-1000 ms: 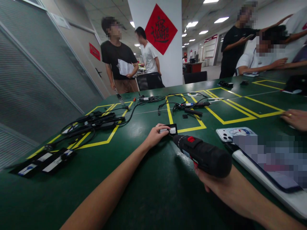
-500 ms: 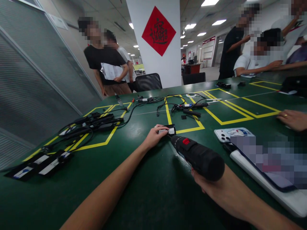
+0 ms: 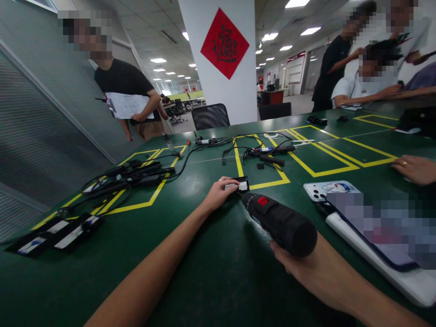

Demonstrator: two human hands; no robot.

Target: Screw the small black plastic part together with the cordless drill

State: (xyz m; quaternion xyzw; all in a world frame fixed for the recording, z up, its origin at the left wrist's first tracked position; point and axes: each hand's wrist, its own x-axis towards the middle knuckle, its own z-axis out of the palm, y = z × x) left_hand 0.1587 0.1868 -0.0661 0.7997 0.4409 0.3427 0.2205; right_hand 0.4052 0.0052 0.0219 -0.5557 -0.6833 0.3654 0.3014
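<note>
Fingers of my left hand (image 3: 220,193) grip a small black box-like part with a white label (image 3: 243,185), which rests on the green table at the corner of a yellow taped outline. My right hand (image 3: 296,265) is wrapped around the handle of a black cordless drill (image 3: 279,220) with a red switch on top. The drill's nose points away from me at the near side of the small part, close to my left fingertips. Whether its bit touches the part is too small to tell.
Black cables (image 3: 136,172) lie tangled at the left, near flat black labelled pieces (image 3: 71,234). Beyond the part are cabled pen-like tools (image 3: 269,151). At right lie a phone (image 3: 332,187), a white device (image 3: 378,254) and another person's hand (image 3: 415,169). People stand behind the table.
A person in a black shirt, holding papers, has moved left behind the table. My hands, the drill and the small part look almost unmoved.
</note>
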